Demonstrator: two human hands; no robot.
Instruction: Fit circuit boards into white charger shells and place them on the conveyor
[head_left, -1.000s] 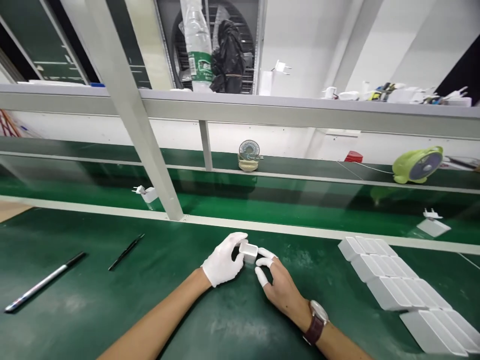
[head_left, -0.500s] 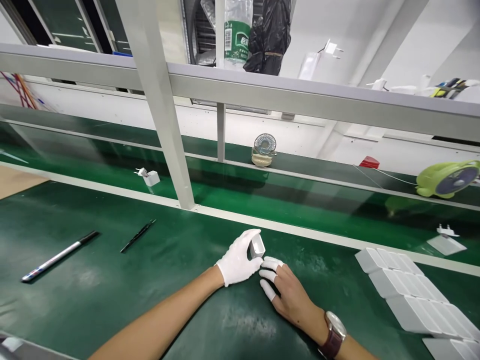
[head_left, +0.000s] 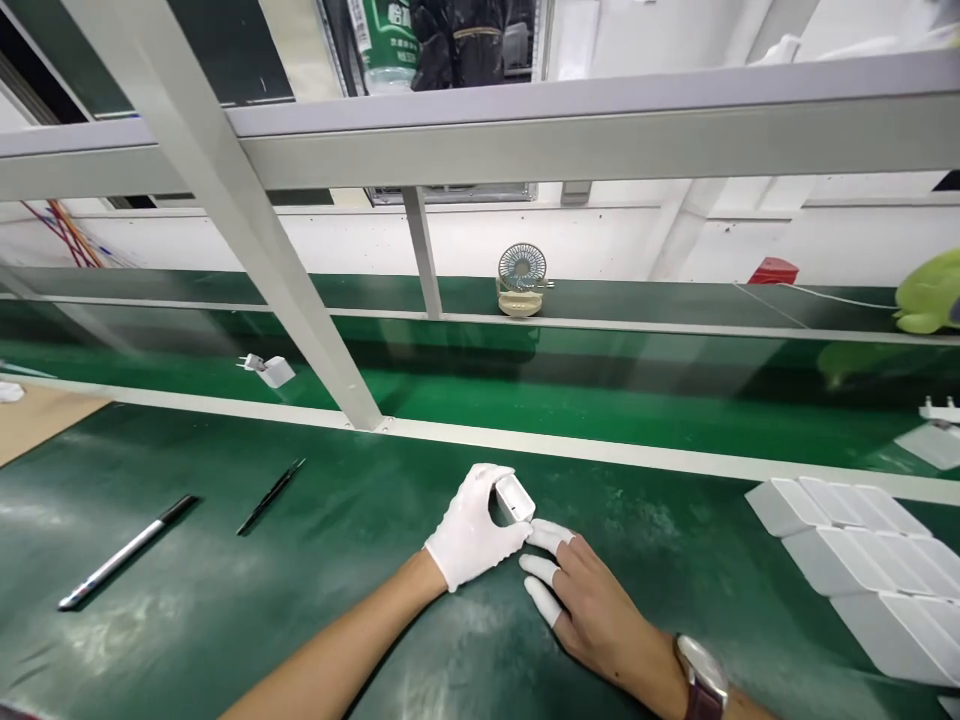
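1. Grip: left hand (head_left: 472, 540), in a white glove, pinches a small white charger block (head_left: 514, 499) between thumb and fingers, just above the green table (head_left: 375, 620).
2. Right hand (head_left: 592, 610) lies flat on the table just beside it, finger cots on the fingertips (head_left: 541, 598), grasping nothing.
3. Progress, my read: one block in hand; rows of white blocks (head_left: 862, 560) sit at far right, well apart.
4. Marker pen (head_left: 127, 550) and black tweezers (head_left: 271, 495) lie untouched at left.
5. Conveyor belt (head_left: 570, 400) behind carries a lone plug-in charger (head_left: 271, 370).
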